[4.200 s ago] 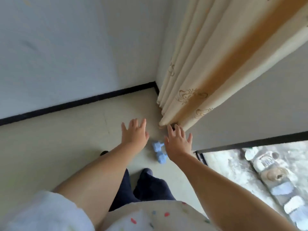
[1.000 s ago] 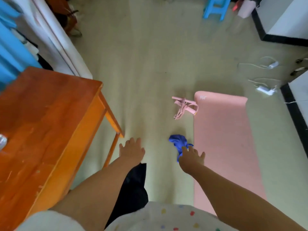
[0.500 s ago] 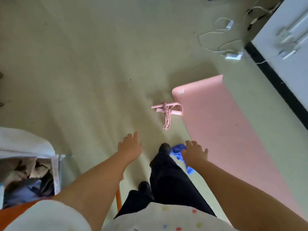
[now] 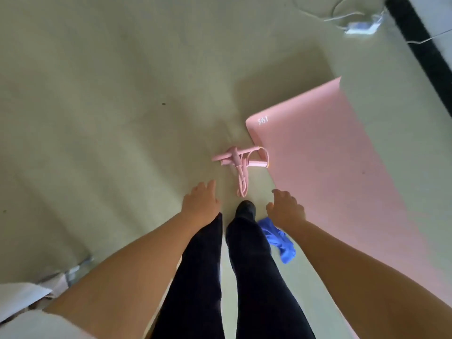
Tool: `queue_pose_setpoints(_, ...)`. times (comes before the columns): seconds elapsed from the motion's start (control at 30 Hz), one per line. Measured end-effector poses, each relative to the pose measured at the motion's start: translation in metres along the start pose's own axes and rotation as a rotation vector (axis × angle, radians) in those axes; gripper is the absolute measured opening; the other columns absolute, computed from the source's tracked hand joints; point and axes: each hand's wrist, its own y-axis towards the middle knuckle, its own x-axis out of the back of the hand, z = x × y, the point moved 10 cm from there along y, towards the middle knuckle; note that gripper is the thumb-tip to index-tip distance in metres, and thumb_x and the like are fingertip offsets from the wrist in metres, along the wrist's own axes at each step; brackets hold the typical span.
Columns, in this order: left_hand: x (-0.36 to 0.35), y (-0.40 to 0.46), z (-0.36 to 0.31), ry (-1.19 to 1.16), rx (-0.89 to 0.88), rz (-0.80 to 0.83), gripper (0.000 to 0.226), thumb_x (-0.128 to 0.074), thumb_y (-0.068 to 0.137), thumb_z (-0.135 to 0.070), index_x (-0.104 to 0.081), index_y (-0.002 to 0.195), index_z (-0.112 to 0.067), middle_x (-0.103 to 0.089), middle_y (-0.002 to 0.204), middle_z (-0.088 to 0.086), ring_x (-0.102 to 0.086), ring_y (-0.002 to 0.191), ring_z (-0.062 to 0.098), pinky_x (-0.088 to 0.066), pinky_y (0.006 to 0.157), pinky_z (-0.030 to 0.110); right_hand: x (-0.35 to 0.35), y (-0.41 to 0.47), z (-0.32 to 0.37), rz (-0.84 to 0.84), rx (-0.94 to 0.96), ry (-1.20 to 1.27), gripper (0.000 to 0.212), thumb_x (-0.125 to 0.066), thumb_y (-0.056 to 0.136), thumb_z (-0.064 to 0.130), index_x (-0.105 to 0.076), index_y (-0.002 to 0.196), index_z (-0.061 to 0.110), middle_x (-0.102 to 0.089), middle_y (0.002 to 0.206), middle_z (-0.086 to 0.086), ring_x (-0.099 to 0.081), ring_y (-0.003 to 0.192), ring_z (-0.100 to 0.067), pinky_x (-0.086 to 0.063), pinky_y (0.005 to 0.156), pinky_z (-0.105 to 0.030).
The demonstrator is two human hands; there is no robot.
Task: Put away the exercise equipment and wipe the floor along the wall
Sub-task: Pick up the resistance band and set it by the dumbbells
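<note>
Compared with half a second ago, the pink exercise mat (image 4: 342,172) and the pink jump rope (image 4: 241,162) sit closer beneath me, and the rope now lies just ahead of my forward foot (image 4: 245,209) rather than well beyond it. The basket of clothes that showed at the lower left has gone out of sight; only a pale, crumpled edge (image 4: 22,297) remains there, and I cannot tell what it is. The wall has nearly dropped out of view, leaving its black baseboard (image 4: 423,45) crossing the top right corner.

My left hand (image 4: 201,204) hangs over the bare floor (image 4: 97,118) with the fingers loosely extended, holding nothing. My right hand (image 4: 285,210) is also empty, its fingers relaxed and slightly bent, hovering near the mat's left edge. The rope lies bundled on the floor, its handles touching that same edge near the mat's printed corner.

The blue cloth (image 4: 281,243) lies on the floor between my right leg and right forearm, partly covered by both. The mat's right and lower parts are cut off by the frame and my arm. The white charger and cables (image 4: 359,26) near the baseboard are blurred, and my rear foot is hidden behind my legs.
</note>
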Motion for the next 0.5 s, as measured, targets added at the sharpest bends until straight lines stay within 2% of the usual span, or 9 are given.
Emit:
queue_pose_setpoints(0.1, -0.041, 0.087, 0.007, 0.163, -0.089, 0.106, 0.052, -0.038, 0.097, -0.024, -0.022, 0.146, -0.016, -0.040, 0.137, 0.012, -0.043, 0.122, 0.029, -0.038, 0.096, 0.040, -0.033, 0.091, 0.004, 0.048, -0.023, 0.052, 0.046, -0.036, 0.099, 0.035, -0.032, 0.140, 0.015, -0.041, 0.138, -0.010, -0.043, 0.124, -0.029, -0.037, 0.098, -0.043)
queue_pose_setpoints(0.23, -0.103, 0.206, 0.013, 0.273, -0.172, 0.176, 0.049, -0.037, 0.096, -0.018, -0.026, 0.144, -0.015, -0.042, 0.135, 0.012, -0.043, 0.121, 0.029, -0.038, 0.096, 0.040, -0.094, 0.217, 0.004, 0.116, -0.080, 0.102, 0.063, -0.042, 0.093, 0.053, -0.034, 0.137, 0.009, -0.041, 0.136, -0.011, -0.044, 0.123, -0.029, -0.040, 0.093, -0.041)
queue_pose_setpoints(0.33, -0.149, 0.305, 0.022, 0.260, -0.165, 0.140, 0.055, -0.039, 0.096, -0.015, -0.020, 0.147, -0.016, -0.036, 0.141, 0.014, -0.040, 0.125, 0.030, -0.038, 0.098, 0.041, -0.153, 0.301, 0.009, 0.145, -0.070, 0.073, 0.077, -0.049, 0.088, 0.060, -0.027, 0.139, 0.005, -0.039, 0.135, -0.011, -0.043, 0.122, -0.028, -0.043, 0.089, -0.039)
queue_pose_setpoints(0.43, -0.187, 0.393, 0.034, 0.213, -0.126, 0.041, 0.065, -0.049, 0.091, -0.015, -0.017, 0.147, -0.016, -0.035, 0.141, 0.017, -0.037, 0.128, 0.033, -0.037, 0.099, 0.045, -0.209, 0.375, 0.015, 0.100, -0.059, 0.136, 0.089, -0.055, 0.087, 0.054, -0.012, 0.146, 0.002, -0.030, 0.143, -0.012, -0.037, 0.129, -0.028, -0.043, 0.096, -0.042)
queue_pose_setpoints(0.5, -0.207, 0.439, 0.045, 0.199, -0.108, -0.040, 0.071, -0.054, 0.088, -0.014, -0.016, 0.148, -0.016, -0.031, 0.144, 0.017, -0.031, 0.133, 0.034, -0.032, 0.104, 0.047, -0.243, 0.412, 0.014, 0.061, -0.111, 0.245, 0.091, -0.058, 0.087, 0.051, -0.009, 0.147, 0.002, -0.026, 0.147, -0.013, -0.033, 0.133, -0.029, -0.042, 0.100, -0.044)
